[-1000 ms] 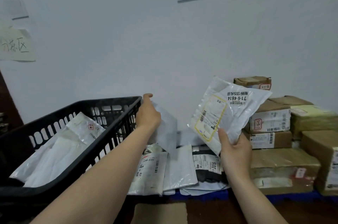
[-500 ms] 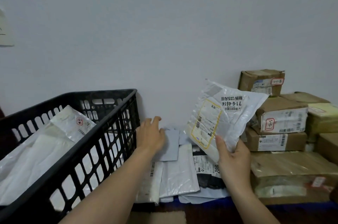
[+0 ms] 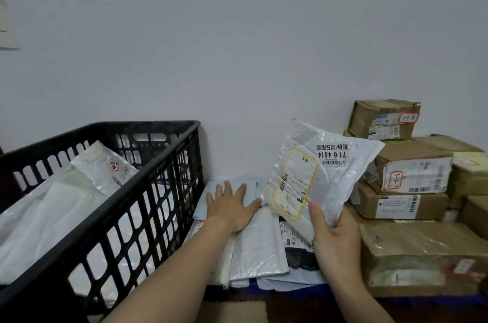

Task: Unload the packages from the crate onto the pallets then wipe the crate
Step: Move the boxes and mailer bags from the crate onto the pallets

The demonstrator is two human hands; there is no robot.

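White wall [image 3: 237, 45], blue pallet [image 3: 253, 288]; left grip [image 3: 232, 206] released on mailer [image 3: 250, 183], right grip [image 3: 335, 233] grasping package [image 3: 317, 172]

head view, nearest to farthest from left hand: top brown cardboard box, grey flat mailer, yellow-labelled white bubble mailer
1. grey flat mailer, under the left hand, touching
2. yellow-labelled white bubble mailer, just right
3. top brown cardboard box, far right, highest up

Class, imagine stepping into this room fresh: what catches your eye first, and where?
The white padded package with the yellow-framed label, held up at centre right by the right hand, stands out first. Beside it the left hand lies flat on a grey mailer; the black crate of white bags sits at left, brown boxes stacked at right.
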